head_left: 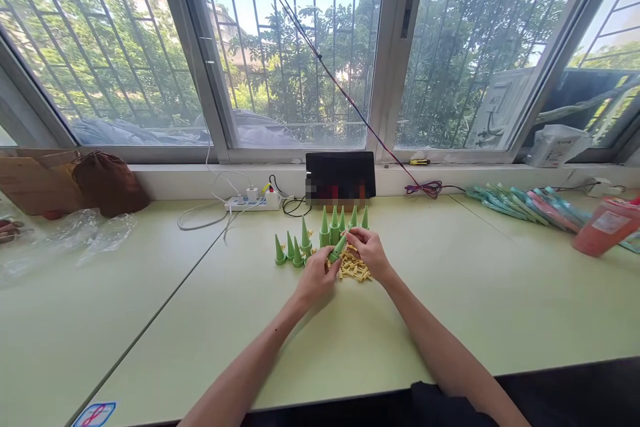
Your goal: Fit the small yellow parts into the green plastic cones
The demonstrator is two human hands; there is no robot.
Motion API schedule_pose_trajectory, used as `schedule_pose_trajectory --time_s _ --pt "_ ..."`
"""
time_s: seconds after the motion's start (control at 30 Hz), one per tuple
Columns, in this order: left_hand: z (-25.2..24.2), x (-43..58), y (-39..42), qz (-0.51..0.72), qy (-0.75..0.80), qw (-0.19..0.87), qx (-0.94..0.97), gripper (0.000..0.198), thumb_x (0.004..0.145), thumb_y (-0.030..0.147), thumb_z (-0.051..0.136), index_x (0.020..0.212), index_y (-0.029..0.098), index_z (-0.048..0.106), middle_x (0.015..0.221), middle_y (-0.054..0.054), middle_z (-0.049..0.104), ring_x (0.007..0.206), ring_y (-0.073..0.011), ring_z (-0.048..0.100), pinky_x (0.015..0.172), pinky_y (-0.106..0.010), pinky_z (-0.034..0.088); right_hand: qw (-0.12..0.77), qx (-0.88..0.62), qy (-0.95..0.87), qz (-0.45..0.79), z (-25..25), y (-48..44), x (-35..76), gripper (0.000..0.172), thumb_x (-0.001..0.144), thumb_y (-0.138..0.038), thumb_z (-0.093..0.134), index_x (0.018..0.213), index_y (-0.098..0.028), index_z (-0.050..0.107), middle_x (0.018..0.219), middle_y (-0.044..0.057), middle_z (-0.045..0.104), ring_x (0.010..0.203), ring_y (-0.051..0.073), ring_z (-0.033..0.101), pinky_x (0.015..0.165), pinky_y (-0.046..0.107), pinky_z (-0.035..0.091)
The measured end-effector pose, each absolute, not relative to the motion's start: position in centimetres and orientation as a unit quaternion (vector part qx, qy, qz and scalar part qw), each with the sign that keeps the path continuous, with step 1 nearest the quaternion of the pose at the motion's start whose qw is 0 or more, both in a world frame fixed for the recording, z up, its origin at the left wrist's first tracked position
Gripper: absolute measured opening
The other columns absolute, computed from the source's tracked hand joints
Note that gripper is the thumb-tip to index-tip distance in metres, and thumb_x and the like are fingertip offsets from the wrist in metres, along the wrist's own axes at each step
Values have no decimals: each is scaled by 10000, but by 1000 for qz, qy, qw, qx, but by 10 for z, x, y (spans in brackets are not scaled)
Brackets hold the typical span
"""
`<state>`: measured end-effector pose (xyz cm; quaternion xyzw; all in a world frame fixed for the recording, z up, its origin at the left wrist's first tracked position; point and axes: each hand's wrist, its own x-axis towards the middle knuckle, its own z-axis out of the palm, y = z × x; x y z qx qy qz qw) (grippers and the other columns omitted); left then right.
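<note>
Both of my hands meet over the middle of the pale green table [150, 320]. My left hand [316, 275] is closed around the lower end of a green cone [338, 247] that lies tilted. My right hand [369, 248] pinches at the cone's upper end with closed fingers. Under the hands lies a small heap of yellow pieces [354, 270]. Several green cones [290, 250] stand upright just to the left, and more upright cones [334, 223] stand behind the hands.
A black device [340, 175] stands at the window sill behind the cones, beside a white power strip [253, 201] with cables. A brown pouch [109, 181] and clear plastic bags [80, 233] lie left. Teal and pink packets [520, 203] and an orange bottle [603, 228] lie right.
</note>
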<state>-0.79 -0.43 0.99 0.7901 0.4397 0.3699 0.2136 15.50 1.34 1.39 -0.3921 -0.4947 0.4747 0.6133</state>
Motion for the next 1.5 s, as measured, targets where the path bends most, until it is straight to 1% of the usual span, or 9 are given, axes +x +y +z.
schedule_pose_trajectory --time_s 0.2,0.4,0.63,0.77,0.97,1.07,1.23,1.4,1.5 --pt "11 -9 -4 383 449 234 773 280 857 391 530 998 155 577 670 11 572 553 -121 502 550 -241 387 605 -390 -526 453 10 13 151 345 678 -471 751 816 -179 628 648 7 611 553 136 553 410 214 374" --pt "14 -9 -6 395 437 231 774 257 832 415 556 907 168 556 705 18 570 528 -99 468 514 -222 349 591 -382 -531 472 11 9 146 360 656 -454 776 805 -185 588 617 -24 570 467 92 462 377 199 340" --pt "15 -7 -8 395 446 227 770 290 844 409 536 974 156 591 673 12 587 521 -107 486 513 -228 360 613 -380 -520 458 13 7 146 429 630 -479 792 794 -199 512 595 -33 594 424 83 447 371 201 341" --pt "16 -6 -8 383 442 238 775 346 843 425 540 1023 141 622 640 1 598 533 -122 507 521 -234 372 607 -370 -531 461 14 6 147 415 636 -479 794 772 -190 529 576 -23 607 416 86 468 368 199 342" --pt "14 -5 -8 388 434 274 766 428 835 486 551 1049 125 632 574 14 571 491 -119 487 493 -228 357 624 -361 -510 470 12 6 147 401 622 -466 811 759 -184 560 572 -17 613 455 102 529 361 185 354" --pt "14 -5 -8 386 428 308 757 444 827 498 565 1051 121 633 544 23 562 451 -113 482 473 -226 359 627 -361 -504 471 13 5 146 381 629 -442 812 748 -182 560 564 -20 605 444 94 506 358 183 334" --pt "16 -4 -10 384 401 391 734 448 842 497 555 1094 131 613 499 43 547 394 -107 482 435 -215 368 632 -361 -502 468 18 3 146 361 642 -419 810 734 -176 560 558 -28 601 366 52 404 337 186 289" --pt "15 -3 -9 389 400 426 712 418 831 504 568 1038 143 609 474 50 537 372 -101 470 400 -200 357 626 -359 -512 466 15 4 146 345 660 -415 801 738 -175 566 557 -29 603 351 48 386 330 189 279" --pt "12 -3 -7 394 400 438 702 401 831 508 564 999 145 606 461 51 525 365 -99 459 382 -196 349 622 -358 -522 461 12 5 147 337 669 -422 793 744 -176 575 580 -20 617 361 57 410 342 198 318"
